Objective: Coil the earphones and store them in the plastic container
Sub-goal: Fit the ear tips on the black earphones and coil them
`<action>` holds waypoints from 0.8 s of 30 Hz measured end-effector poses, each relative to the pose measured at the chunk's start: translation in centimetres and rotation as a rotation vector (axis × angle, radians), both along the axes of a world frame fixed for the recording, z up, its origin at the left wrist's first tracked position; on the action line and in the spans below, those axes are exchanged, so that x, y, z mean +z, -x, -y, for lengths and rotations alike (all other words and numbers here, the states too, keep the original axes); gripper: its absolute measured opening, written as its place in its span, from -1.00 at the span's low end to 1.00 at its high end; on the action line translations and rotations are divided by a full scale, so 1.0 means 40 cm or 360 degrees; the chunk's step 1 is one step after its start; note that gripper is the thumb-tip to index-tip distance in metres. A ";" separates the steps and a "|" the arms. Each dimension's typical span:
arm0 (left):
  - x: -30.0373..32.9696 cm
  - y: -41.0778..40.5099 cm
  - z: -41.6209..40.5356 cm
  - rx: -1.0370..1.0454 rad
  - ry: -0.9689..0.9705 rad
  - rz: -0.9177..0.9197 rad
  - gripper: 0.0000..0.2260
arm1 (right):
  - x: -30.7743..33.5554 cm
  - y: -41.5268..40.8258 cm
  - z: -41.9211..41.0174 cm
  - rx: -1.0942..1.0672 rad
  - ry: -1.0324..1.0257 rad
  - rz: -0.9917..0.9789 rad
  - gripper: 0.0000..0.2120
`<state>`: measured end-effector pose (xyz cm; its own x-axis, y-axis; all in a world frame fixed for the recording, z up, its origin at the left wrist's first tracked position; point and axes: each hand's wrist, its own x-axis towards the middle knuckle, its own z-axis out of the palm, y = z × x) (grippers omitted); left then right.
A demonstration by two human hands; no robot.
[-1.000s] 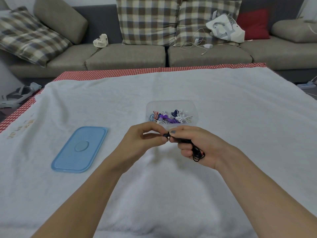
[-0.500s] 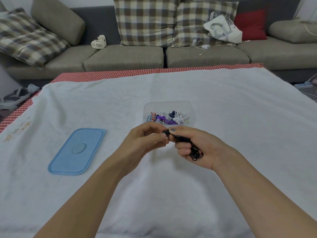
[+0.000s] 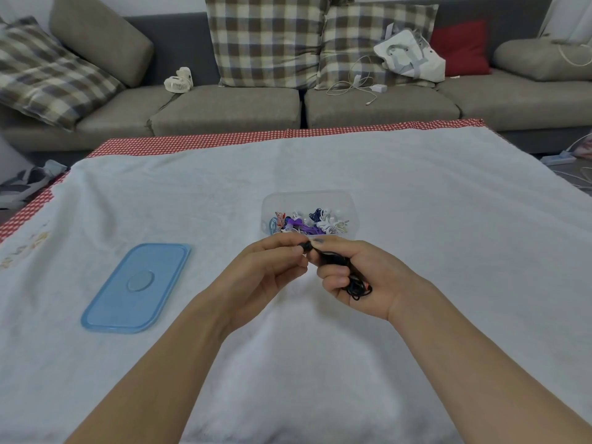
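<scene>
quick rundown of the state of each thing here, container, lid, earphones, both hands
plastic container: open, upright on the cloth, holding coiled earphones of several colours
blue lid: off, lying flat on the cloth, apart from the container
black earphones: bundled, held in the air, not yet in the container
right hand: grips the black bundle
left hand: pinches the bundle's end

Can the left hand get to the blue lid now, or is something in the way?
Probably yes: the blue lid lies uncovered on the cloth, nothing between it and the left hand. But that hand now pinches the black earphones and must release them first.
</scene>
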<state>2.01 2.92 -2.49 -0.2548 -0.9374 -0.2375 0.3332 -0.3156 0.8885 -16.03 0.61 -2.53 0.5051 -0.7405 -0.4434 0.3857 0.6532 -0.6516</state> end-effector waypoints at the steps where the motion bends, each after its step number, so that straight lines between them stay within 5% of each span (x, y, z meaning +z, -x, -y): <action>1: -0.001 -0.001 0.000 -0.0008 -0.0007 -0.0011 -0.84 | -0.001 -0.001 -0.002 0.0003 -0.0009 0.0021 -0.98; 14: -0.010 -0.011 -0.002 -0.0008 -0.0013 -0.0057 -0.81 | 0.004 -0.015 -0.015 0.0057 -0.0072 0.0145 -0.82; 24: -0.011 -0.023 -0.003 0.0060 0.0112 -0.0008 -0.87 | 0.014 -0.030 -0.027 -0.0042 0.0036 0.0058 -0.95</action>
